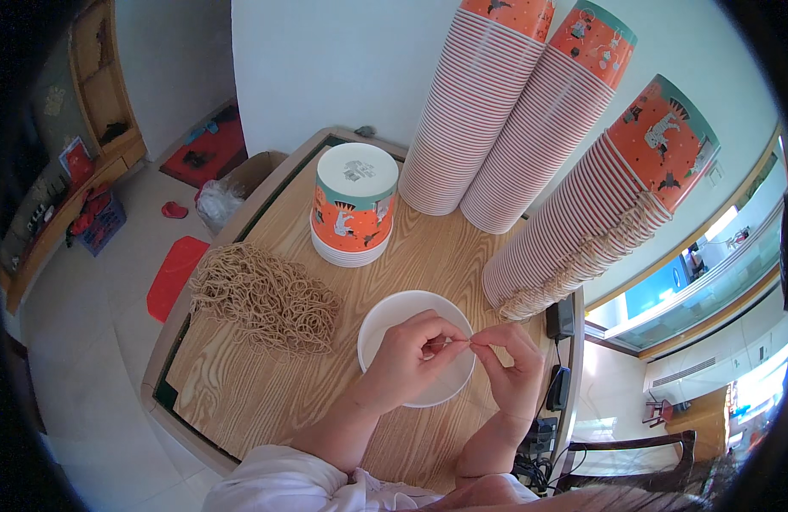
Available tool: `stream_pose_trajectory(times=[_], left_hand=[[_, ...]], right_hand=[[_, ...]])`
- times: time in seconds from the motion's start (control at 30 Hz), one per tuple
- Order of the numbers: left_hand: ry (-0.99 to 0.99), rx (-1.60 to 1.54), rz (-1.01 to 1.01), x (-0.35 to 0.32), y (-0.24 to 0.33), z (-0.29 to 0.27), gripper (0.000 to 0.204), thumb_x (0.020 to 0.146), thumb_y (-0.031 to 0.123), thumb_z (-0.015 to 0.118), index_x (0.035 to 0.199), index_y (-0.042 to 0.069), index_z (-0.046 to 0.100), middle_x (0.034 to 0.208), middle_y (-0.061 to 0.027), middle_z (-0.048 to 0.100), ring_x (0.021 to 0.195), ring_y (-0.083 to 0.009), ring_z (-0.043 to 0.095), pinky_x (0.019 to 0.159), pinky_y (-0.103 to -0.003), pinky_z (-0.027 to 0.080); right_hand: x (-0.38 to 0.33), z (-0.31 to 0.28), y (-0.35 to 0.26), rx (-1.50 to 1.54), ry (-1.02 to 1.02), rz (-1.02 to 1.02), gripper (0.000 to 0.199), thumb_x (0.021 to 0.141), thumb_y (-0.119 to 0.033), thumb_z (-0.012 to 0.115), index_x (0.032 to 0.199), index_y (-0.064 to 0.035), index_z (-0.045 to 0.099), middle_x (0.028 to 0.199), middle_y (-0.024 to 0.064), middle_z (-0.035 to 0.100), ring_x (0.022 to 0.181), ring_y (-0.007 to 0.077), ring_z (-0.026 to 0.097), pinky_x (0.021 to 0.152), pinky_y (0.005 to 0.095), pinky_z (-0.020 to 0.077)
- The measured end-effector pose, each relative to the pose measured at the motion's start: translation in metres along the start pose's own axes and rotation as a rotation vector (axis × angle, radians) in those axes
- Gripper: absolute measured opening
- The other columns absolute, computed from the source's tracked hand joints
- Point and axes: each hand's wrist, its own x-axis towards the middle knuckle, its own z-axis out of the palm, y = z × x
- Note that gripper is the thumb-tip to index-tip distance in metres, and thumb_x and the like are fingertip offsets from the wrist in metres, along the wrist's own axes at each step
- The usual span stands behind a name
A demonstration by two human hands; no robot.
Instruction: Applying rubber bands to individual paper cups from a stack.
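Over the open paper cup (415, 341) at the near middle of the desk (240, 392), head view, the only one: both hands meet at the cup's right rim. Left hand (407, 358) is pinched on a thin tan string loop (462, 342), grip clenched on it with thumb and forefinger. Right hand (515, 367) pinches the same loop from the other side, fingertips nearly touching the left's. The cup stands upright, white inside showing, partly covered by the left hand.

Risks as I read them:
- The loop is thin and held only at the fingertips; a slip drops it into the cup or onto the desk.
- Nothing holds the cup down; a sideways pull on the rim could tip or slide it.
- The cup sits close to the desk's right edge, near the leaning stack with strings (598, 213); an elbow bump could knock that stack, which is already tilted.
- The loose heap of string loops (266, 299) lies just left of the cup and tangled; pulling one may drag several.

Two more tall stacks (513, 111) stand behind, and a short stack (355, 205) at mid-desk, well apart from the hands.
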Motion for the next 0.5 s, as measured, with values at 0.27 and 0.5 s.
stream_pose_trajectory(times=[0.27,0.5], left_hand=[[0.000,-0.010,-0.063,0.0001,0.0044,0.0006,0.007,0.083,0.006,0.070,0.086,0.003,0.064,0.076,0.0002,0.058,0.062,-0.0047,0.050,0.056,-0.021,0.041],[0.052,0.087,0.091,0.0011,-0.0019,0.0042,0.008,0.080,0.004,0.071,0.086,0.005,0.065,0.074,-0.0019,0.055,0.060,-0.0091,0.050,0.054,-0.023,0.041]], right_hand=[[0.0008,0.0007,-0.0014,-0.029,-0.051,0.018,0.008,0.079,0.000,0.067,0.086,0.0004,0.063,0.081,0.0128,0.062,0.077,0.0275,0.061,0.068,0.0330,0.0470],[-0.0007,0.0020,0.0023,-0.030,-0.097,0.068,0.005,0.083,-0.002,0.063,0.085,0.0013,0.059,0.080,0.0143,0.060,0.076,0.0298,0.059,0.067,0.0347,0.0462]])
